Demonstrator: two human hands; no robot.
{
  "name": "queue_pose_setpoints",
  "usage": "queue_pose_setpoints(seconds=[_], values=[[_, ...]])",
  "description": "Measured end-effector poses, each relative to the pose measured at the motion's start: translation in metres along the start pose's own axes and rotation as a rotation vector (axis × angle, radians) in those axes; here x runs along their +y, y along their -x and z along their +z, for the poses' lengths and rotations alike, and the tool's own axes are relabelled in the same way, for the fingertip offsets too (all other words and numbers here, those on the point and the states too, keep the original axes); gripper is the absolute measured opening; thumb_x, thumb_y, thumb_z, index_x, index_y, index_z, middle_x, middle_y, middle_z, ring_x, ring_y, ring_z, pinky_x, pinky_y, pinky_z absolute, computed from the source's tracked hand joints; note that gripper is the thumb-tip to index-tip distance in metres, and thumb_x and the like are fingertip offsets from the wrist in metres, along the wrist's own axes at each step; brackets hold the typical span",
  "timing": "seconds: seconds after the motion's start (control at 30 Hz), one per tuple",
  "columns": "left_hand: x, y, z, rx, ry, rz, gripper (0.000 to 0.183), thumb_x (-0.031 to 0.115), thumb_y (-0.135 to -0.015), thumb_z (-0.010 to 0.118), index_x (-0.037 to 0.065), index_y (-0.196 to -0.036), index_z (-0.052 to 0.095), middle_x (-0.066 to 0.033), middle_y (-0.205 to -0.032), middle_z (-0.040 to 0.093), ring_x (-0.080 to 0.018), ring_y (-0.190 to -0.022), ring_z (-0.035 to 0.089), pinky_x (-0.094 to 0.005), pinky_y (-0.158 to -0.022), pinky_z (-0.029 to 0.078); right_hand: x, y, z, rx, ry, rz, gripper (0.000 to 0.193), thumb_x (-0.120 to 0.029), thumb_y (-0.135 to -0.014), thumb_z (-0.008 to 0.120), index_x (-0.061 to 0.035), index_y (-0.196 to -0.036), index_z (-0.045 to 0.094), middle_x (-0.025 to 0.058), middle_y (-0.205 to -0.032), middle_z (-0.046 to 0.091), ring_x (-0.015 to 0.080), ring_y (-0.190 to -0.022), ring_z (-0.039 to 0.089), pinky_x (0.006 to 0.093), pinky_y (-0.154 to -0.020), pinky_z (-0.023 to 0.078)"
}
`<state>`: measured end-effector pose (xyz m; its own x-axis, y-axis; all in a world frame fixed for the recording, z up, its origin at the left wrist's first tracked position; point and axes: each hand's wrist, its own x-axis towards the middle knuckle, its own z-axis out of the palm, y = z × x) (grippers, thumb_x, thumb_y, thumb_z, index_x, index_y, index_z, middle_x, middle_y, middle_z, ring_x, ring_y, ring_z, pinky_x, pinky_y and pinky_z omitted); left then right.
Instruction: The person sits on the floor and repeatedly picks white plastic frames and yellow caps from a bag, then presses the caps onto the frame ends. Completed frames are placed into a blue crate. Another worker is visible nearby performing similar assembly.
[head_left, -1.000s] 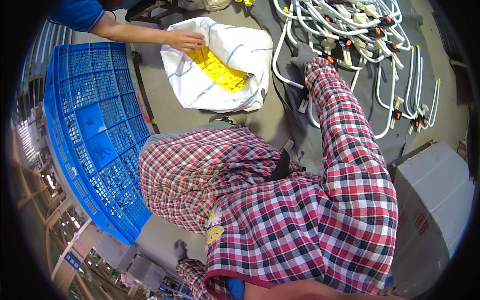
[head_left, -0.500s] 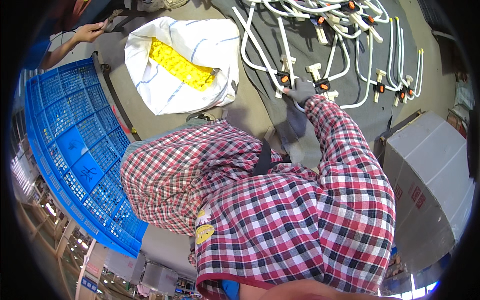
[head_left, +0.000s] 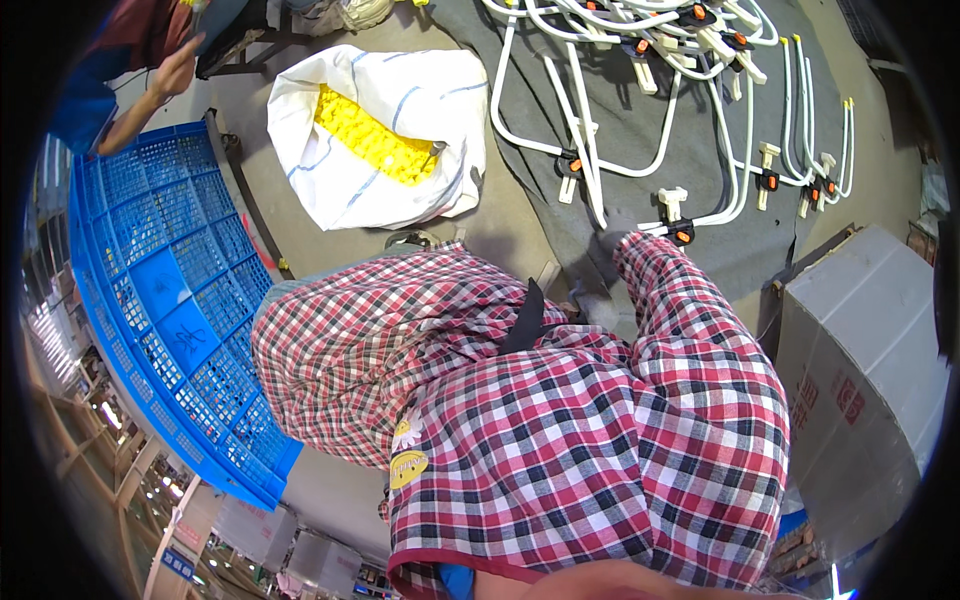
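Observation:
My right hand (head_left: 613,232), in a dark grey glove, is at the near end of a white bent tube (head_left: 586,150). Its fingers seem closed around the tube but are partly hidden by the checked sleeve. Just right of the hand, a black clamp with an orange button (head_left: 682,232) and a cream plastic piece (head_left: 673,200) sit on a tube frame. Another such clamp (head_left: 569,163) lies farther left on the same cluster. My left hand does not show; checked cloth covers that side.
Several white tube frames (head_left: 640,20) pile up on a grey cloth (head_left: 630,100). A white sack (head_left: 440,90) of small yellow parts (head_left: 370,135) stands left of them. A blue crate (head_left: 180,300) is farther left, a grey box (head_left: 870,330) at right. Another person's hand (head_left: 177,70) is at upper left.
My right hand has moved slightly nearer to me. The tube beside it now stands at a steeper angle, and the clamp on its right has shifted toward me. The other person's hand has risen.

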<state>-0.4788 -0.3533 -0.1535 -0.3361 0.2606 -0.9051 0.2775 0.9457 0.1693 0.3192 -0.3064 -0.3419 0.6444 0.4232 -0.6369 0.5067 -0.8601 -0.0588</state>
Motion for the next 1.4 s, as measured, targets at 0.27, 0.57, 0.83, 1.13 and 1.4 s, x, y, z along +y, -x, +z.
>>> queue_pose_setpoints(seconds=[0.27,0.57,0.83,1.13,1.4], values=[[0.000,0.008,0.008,0.013,0.016,-0.005,0.028,0.024,-0.097,0.059,0.002,-0.112,0.067,-0.0132,-0.100,0.072,-0.0231,-0.082,0.070,-0.0320,-0.062,0.052,-0.077,-0.058,-0.002,-0.659,-1.044,-0.313,0.019,-0.019,-0.095,0.060,-0.0023,-0.100,0.066,0.0094,-0.082,0.068,0.0224,-0.075,0.067,0.0383,-0.066,0.054],[-0.008,0.024,0.019,0.012,0.058,-0.010,0.028,0.023,-0.097,0.059,0.000,-0.110,0.067,-0.0136,-0.099,0.072,-0.0235,-0.081,0.070,-0.0317,-0.062,0.052,-0.285,0.000,-0.111,0.024,-0.531,-0.083,0.045,-0.039,-0.089,0.060,-0.0042,-0.116,0.071,0.0219,-0.115,0.072,0.0362,-0.110,0.069,0.0443,-0.092,0.053],[-0.002,0.024,0.033,0.083,0.122,0.071,0.028,0.022,-0.097,0.058,-0.001,-0.108,0.068,-0.0140,-0.098,0.072,-0.0238,-0.081,0.070,-0.0314,-0.062,0.052,-0.297,0.014,-0.119,0.112,-0.450,-0.270,0.058,-0.048,-0.091,0.058,0.0009,-0.122,0.067,0.0253,-0.123,0.067,0.0364,-0.115,0.066,0.0440,-0.098,0.052],[-0.036,-0.071,0.095,0.229,-0.218,0.567,0.025,0.020,-0.091,0.056,0.008,-0.106,0.072,-0.0148,-0.090,0.069,-0.0286,-0.085,0.065,-0.0394,-0.077,0.054,-0.261,-0.006,-0.150,0.194,-0.523,-0.360,0.059,-0.047,-0.094,0.057,0.0025,-0.127,0.063,0.0236,-0.126,0.065,0.0347,-0.116,0.065,0.0437,-0.099,0.051],[0.091,-0.077,0.020,0.401,-0.432,0.566,0.031,0.023,-0.089,0.061,0.008,-0.115,0.070,-0.0175,-0.106,0.073,-0.0348,-0.103,0.069,-0.0455,-0.089,0.054,-0.219,0.029,-0.262,0.379,-0.995,-0.522,0.060,-0.045,-0.097,0.056,0.0039,-0.130,0.060,0.0221,-0.129,0.063,0.0331,-0.117,0.063,0.0433,-0.100,0.051]])
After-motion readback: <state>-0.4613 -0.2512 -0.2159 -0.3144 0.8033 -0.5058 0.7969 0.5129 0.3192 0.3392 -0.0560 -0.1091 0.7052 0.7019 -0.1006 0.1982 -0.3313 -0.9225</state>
